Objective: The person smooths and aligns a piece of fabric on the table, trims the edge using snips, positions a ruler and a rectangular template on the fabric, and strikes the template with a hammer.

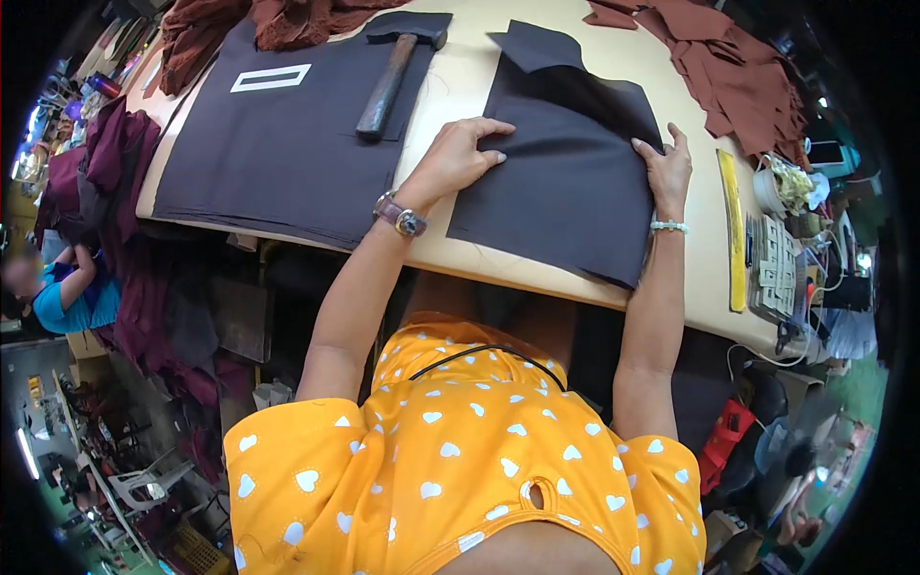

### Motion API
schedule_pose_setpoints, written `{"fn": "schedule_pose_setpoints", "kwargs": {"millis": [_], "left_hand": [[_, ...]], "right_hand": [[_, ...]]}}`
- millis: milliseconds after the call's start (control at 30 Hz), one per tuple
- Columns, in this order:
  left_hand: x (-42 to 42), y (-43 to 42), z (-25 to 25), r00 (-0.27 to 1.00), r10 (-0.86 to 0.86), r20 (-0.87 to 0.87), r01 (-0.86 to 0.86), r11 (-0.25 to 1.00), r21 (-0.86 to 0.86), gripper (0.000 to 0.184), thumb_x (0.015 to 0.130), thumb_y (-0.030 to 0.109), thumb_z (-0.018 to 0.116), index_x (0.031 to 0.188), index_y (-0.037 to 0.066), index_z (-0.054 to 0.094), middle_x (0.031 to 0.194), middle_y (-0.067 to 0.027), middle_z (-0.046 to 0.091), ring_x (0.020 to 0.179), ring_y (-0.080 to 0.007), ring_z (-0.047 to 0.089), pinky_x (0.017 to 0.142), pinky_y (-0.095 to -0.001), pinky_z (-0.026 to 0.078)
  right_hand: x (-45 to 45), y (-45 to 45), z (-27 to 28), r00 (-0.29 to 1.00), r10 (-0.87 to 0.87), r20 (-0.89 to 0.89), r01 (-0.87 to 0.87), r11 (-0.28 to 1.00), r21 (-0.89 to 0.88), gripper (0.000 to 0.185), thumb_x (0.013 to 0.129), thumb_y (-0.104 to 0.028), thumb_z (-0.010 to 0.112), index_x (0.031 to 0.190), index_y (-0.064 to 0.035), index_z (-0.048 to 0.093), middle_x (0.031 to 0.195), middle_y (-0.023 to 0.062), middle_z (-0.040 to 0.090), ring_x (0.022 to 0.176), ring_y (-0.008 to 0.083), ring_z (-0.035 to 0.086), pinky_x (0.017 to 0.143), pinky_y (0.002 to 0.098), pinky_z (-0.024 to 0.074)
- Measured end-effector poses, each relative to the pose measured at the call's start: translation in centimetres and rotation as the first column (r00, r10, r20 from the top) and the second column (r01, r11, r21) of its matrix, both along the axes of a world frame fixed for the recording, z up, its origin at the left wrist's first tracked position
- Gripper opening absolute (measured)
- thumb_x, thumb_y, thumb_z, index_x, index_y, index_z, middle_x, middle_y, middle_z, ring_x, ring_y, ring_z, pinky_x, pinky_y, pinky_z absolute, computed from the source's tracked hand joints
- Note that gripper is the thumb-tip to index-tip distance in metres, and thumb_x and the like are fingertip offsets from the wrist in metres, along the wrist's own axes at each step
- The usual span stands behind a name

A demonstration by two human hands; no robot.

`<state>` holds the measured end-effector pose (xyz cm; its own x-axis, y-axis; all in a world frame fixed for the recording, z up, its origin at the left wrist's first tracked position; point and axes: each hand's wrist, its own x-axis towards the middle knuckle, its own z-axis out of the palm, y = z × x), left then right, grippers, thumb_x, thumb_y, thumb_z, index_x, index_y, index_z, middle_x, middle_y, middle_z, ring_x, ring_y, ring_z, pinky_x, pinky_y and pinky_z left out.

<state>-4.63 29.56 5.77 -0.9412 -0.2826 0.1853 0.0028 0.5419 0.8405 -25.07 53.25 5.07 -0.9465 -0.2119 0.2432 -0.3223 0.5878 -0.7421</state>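
A dark fabric panel (565,182) lies on the pale table in front of me, its far part lifted and curling back. My left hand (465,153) grips the panel's left edge, with thumb and forefinger on top. At the right edge, my right hand (668,172) has the cloth between thumb and fingers. A stack of similar dark panels (278,172) is to the left, bearing a white rectangular frame (271,78) and a hammer (388,86) with a worn handle.
Brown cloth pieces (719,67) pile at the far right, and more brown cloth (201,38) at the far left. A yellow ruler (732,230) lies along the table's right side, near a white basket (769,187). Maroon fabric (120,192) hangs left; a person in blue (77,292) sits beyond.
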Motion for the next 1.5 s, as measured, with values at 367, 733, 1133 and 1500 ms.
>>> {"fn": "schedule_pose_setpoints", "kwargs": {"millis": [367,733,1133,1500], "left_hand": [[0.5,-0.3,1.1,0.994,0.003,0.112,-0.006,1.000,0.020,0.037,0.074,0.006,0.068,0.111,0.005,0.064,0.078,-0.0084,0.064,0.063,-0.0109,0.055,0.060,-0.0247,0.048],[1.2,-0.5,0.9,0.996,0.012,0.089,-0.012,1.000,0.005,0.038,0.074,0.006,0.069,0.112,0.005,0.064,0.068,-0.0055,0.060,0.055,-0.0090,0.051,0.052,-0.0245,0.044],[1.6,-0.8,1.0,0.995,0.003,0.099,0.000,1.000,-0.024,0.038,0.074,0.004,0.067,0.112,0.005,0.063,0.080,-0.0088,0.064,0.065,-0.0112,0.054,0.062,-0.0251,0.048],[1.7,-0.9,0.9,0.992,-0.010,0.127,0.012,1.000,-0.015,0.037,0.076,0.001,0.065,0.112,0.004,0.063,0.091,-0.0096,0.066,0.068,-0.0102,0.056,0.065,-0.0237,0.049]], "right_hand": [[4.8,1.0,1.0,0.994,0.095,0.046,-0.093,0.994,-0.055,0.089,0.068,-0.021,0.078,0.137,0.0041,0.027,0.105,0.0241,0.058,0.090,0.0280,0.062,0.075,0.0330,0.0525],[4.8,0.9,0.7,0.995,0.095,-0.016,-0.095,0.995,-0.011,0.088,0.067,-0.022,0.079,0.135,0.0034,0.030,0.108,0.0215,0.058,0.092,0.0281,0.061,0.077,0.0341,0.0521],[5.3,0.6,1.2,0.994,0.107,0.020,-0.106,0.993,-0.052,0.088,0.067,-0.020,0.079,0.135,0.0039,0.030,0.102,0.0178,0.060,0.082,0.0229,0.064,0.070,0.0307,0.0533],[5.0,0.6,0.9,0.994,0.107,0.028,-0.106,0.993,-0.055,0.089,0.067,-0.020,0.080,0.135,0.0047,0.030,0.102,0.0164,0.059,0.081,0.0204,0.063,0.068,0.0288,0.0533]]}}
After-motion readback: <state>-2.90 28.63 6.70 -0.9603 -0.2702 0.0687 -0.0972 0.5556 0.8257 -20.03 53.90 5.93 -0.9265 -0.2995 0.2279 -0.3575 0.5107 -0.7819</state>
